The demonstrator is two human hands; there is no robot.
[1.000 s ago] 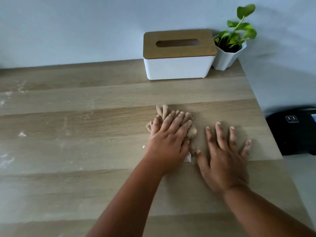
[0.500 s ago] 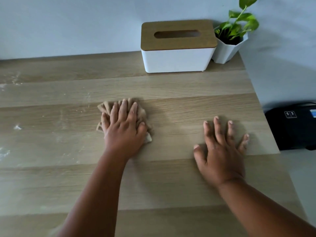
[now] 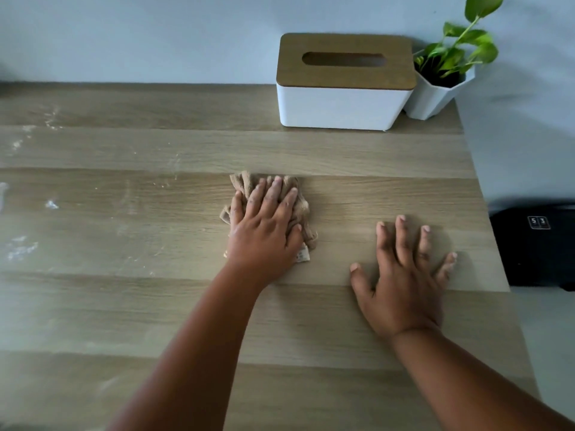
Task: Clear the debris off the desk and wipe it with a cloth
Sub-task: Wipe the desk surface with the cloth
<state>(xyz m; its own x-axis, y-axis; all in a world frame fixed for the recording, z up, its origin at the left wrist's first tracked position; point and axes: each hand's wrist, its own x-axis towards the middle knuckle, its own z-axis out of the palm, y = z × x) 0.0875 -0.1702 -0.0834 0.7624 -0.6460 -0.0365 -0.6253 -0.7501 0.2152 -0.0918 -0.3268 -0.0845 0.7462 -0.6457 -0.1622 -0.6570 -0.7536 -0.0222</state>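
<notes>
Pressing cloth (image 3: 303, 209) flat, left hand (image 3: 264, 231).

One cloth (image 3: 298, 194), one tissue box (image 3: 343, 101), one plant (image 3: 457, 54).

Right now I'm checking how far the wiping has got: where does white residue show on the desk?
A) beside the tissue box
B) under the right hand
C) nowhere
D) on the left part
D: pale smears and specks lie on the left part of the desk, left of the cloth under the left hand.
</notes>
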